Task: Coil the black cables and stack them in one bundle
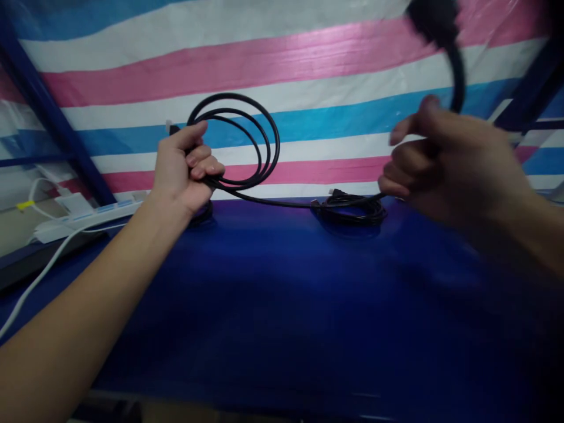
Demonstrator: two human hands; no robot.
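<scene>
My left hand point(185, 167) is closed around a black cable point(259, 141) wound into several loops that stand up in front of the striped backdrop. One strand runs from the loops rightwards to my right hand point(434, 155). My right hand is blurred by motion, its fingers curled around the same cable, whose end point(434, 20) arcs up above it. A second coiled black cable point(350, 208) lies on the blue table point(282, 294) between my hands.
A white power strip point(88, 217) with a white cord point(35, 282) lies at the left edge. A pink, white and blue striped sheet point(308, 64) hangs behind the table. Dark blue frame posts point(48, 111) stand at both sides.
</scene>
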